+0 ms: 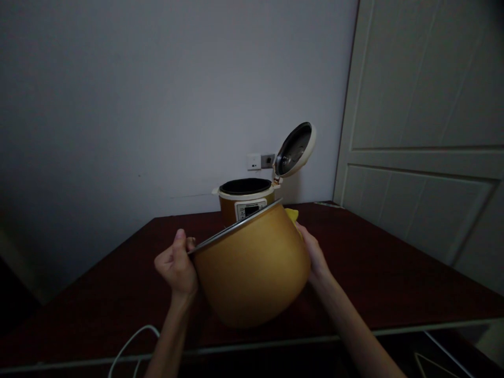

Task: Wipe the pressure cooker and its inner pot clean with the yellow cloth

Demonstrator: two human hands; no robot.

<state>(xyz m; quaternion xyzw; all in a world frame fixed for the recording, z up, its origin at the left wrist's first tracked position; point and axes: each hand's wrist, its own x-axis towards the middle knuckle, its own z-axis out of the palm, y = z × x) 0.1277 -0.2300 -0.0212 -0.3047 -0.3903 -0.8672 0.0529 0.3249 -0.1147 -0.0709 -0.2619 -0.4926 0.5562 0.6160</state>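
I hold a yellow-brown inner pot (254,268) in the air above a dark red table (394,273), tilted with its mouth facing away from me. My left hand (177,266) pinches the pot's metal rim on the left side. My right hand (311,249) is pressed against the pot's right side, with a yellow cloth (292,214) showing at its fingertips. Behind the pot stands an orange rice cooker (244,202) with its lid (294,149) swung up and open.
The cooker sits at the far edge of the table against a pale wall with a socket plate (260,160). A white door (425,131) is on the right. A white cable (132,344) loops below the table's near edge.
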